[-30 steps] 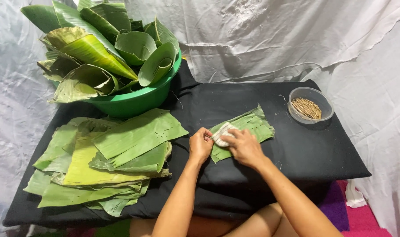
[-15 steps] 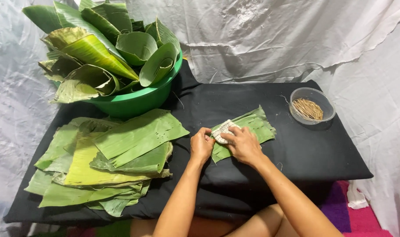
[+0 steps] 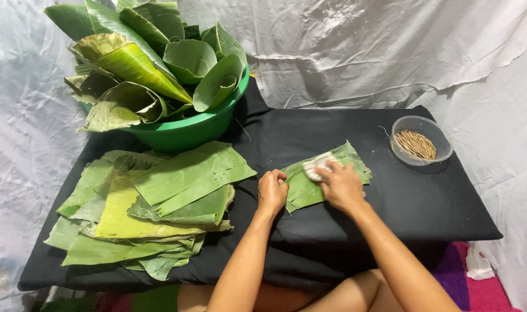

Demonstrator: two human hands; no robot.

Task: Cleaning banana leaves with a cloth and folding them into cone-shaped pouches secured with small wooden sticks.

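Note:
A small piece of green banana leaf (image 3: 310,188) lies flat on the black cloth in front of me. My right hand (image 3: 342,186) presses a white cloth pad (image 3: 316,164) onto the leaf's upper part. My left hand (image 3: 273,192) is curled in a fist and pins the leaf's left edge against the table. Part of the leaf is hidden under my right hand.
A pile of flat banana leaves (image 3: 148,208) lies at the left. Behind it stands a green basin (image 3: 188,130) full of rolled leaves. A clear bowl (image 3: 420,141) of thin sticks sits at the right. The black-covered table (image 3: 425,202) is ringed by white sheeting.
My right hand has slid the white pad up and to the right across the leaf. My left hand has stayed on the leaf's edge.

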